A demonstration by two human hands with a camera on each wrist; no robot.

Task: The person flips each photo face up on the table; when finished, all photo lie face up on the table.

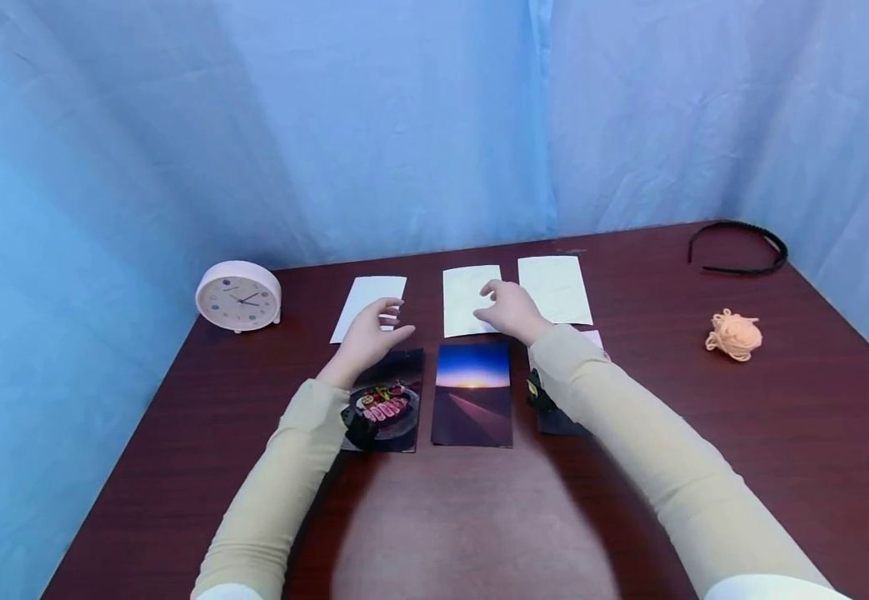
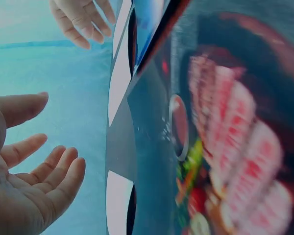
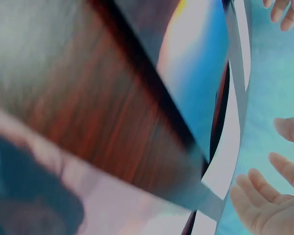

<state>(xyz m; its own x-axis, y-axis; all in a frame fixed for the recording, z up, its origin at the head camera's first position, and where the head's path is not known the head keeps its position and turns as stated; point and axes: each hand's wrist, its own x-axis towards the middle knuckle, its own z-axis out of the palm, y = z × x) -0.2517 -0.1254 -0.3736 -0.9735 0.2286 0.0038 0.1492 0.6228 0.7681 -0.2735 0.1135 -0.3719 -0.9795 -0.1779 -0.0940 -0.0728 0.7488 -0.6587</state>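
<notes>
My left hand (image 1: 369, 336) hovers above the table, its fingers relaxed and apart, between a white card (image 1: 362, 297) and a food photo (image 1: 397, 408) of sliced meat on a dark plate. Nothing is in it; the left wrist view shows the same loose fingers (image 2: 63, 183). Over the middle white card (image 1: 464, 300) is my right hand (image 1: 512, 312), also holding nothing, fingers bent a little. A sunset road photo (image 1: 471, 396) lies in the centre of the near row. My right sleeve partly covers a third picture (image 1: 557, 422). Another white card (image 1: 554, 287) lies at the back right.
A round white clock (image 1: 239, 296) stands at the back left of the dark wood table (image 1: 704, 467). On the right are a ball of peach yarn (image 1: 734, 335) and a black headband (image 1: 779, 246). Blue curtains (image 1: 404, 125) hang behind and beside the table.
</notes>
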